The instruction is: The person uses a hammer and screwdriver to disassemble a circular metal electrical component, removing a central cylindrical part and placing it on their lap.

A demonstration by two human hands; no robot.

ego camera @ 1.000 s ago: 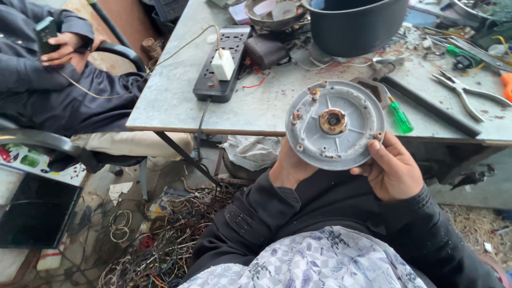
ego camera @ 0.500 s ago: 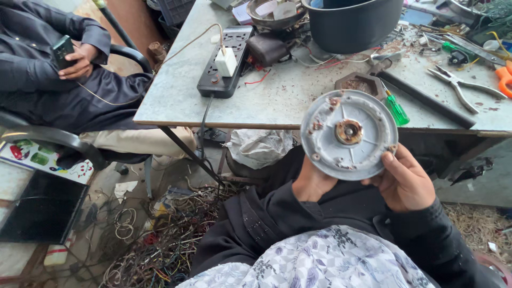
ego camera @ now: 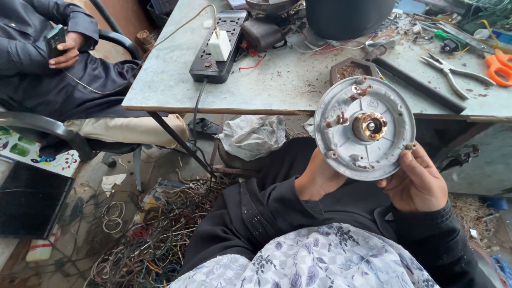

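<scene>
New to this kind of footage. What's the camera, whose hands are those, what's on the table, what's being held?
There is no machine here: a person wears a camera on the head, so the single view looks down at their own lap and two bare hands.

The left hand and right hand hold a round grey metal plate by its lower edge, face up. It has a coppery hub in the middle and small posts around it.

Beyond it is a worn grey table. On it lie a black power strip with a white plug, a dark pot, pliers, orange-handled scissors, a long black bar and loose wires.

At the upper left sits another person holding a phone; those hands are not the wearer's. Tangled wire covers the floor.
</scene>
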